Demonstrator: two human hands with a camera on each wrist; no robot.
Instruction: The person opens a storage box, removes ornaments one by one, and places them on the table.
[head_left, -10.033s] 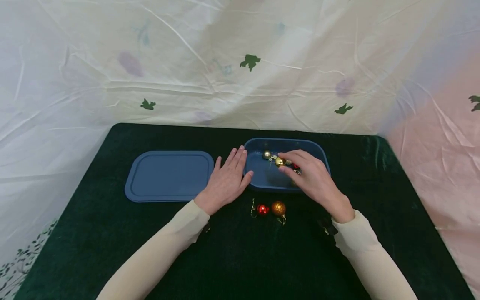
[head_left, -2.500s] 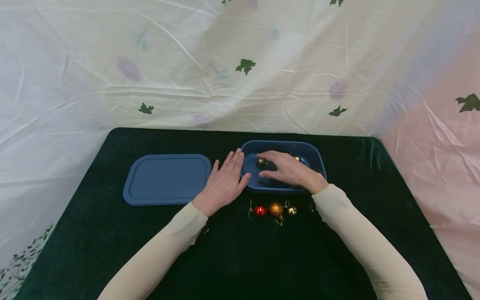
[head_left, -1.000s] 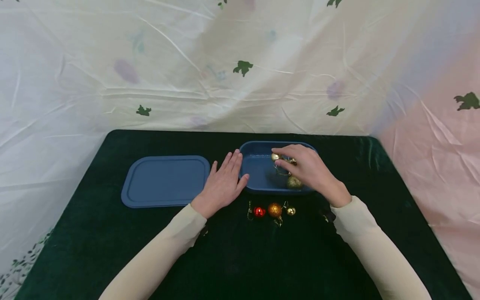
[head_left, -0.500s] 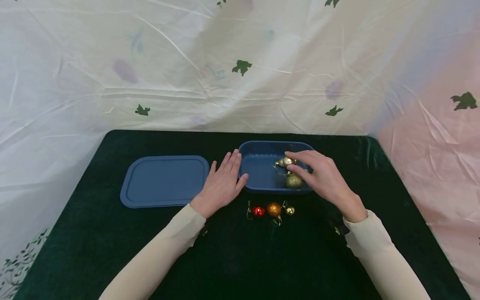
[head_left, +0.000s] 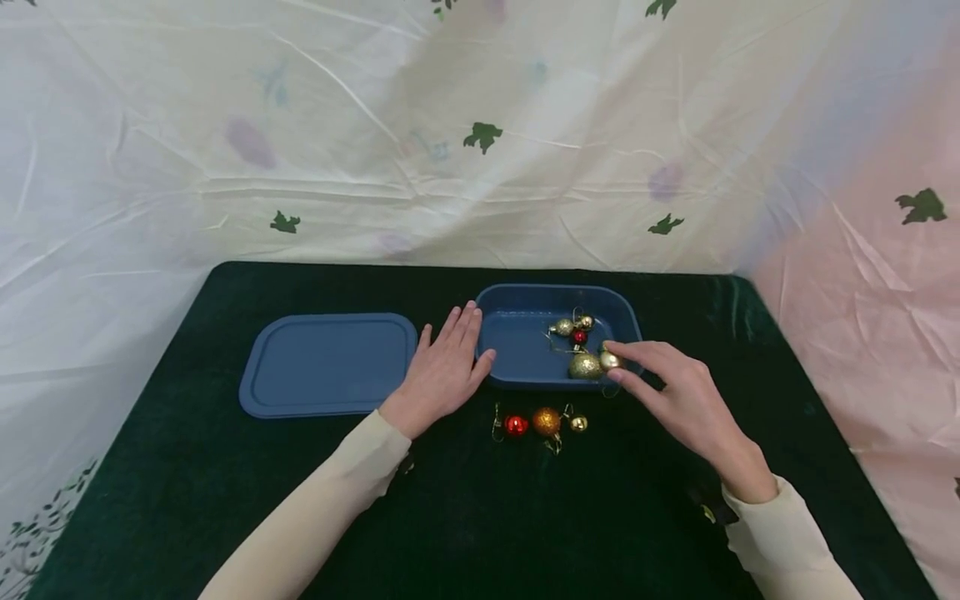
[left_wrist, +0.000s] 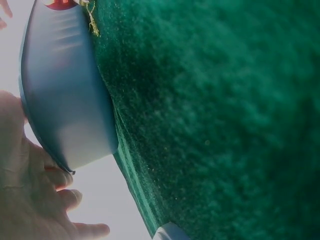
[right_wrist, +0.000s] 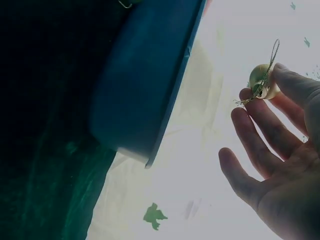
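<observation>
My right hand (head_left: 686,398) pinches a shiny gold bauble (head_left: 611,359) between thumb and fingertips, over the near right corner of the blue box (head_left: 517,382). In the right wrist view the same gold bauble (right_wrist: 260,80) shows its cap and a gold string loop. My left hand (head_left: 442,367) lies flat with straight fingers, its fingertips at the box's left rim. Inside the box are a glittery gold bauble (head_left: 584,366), a small red bauble (head_left: 579,337) and smaller gold baubles (head_left: 562,327). The left wrist view shows the left hand (left_wrist: 30,185) beside the box wall (left_wrist: 70,90).
Left of the hand lies a blue lid (head_left: 330,365). In front of the box, a red bauble (head_left: 516,425), an orange glitter bauble (head_left: 547,421) and a small gold bauble (head_left: 578,423) form a row on the green cloth (head_left: 480,517). A pale curtain (head_left: 360,125) hangs behind the table.
The right hand has taken a gold bauble from among the others in the box and moved it right and nearer. Earlier, a small gold bauble joined the row in front. The left hand has stayed put.
</observation>
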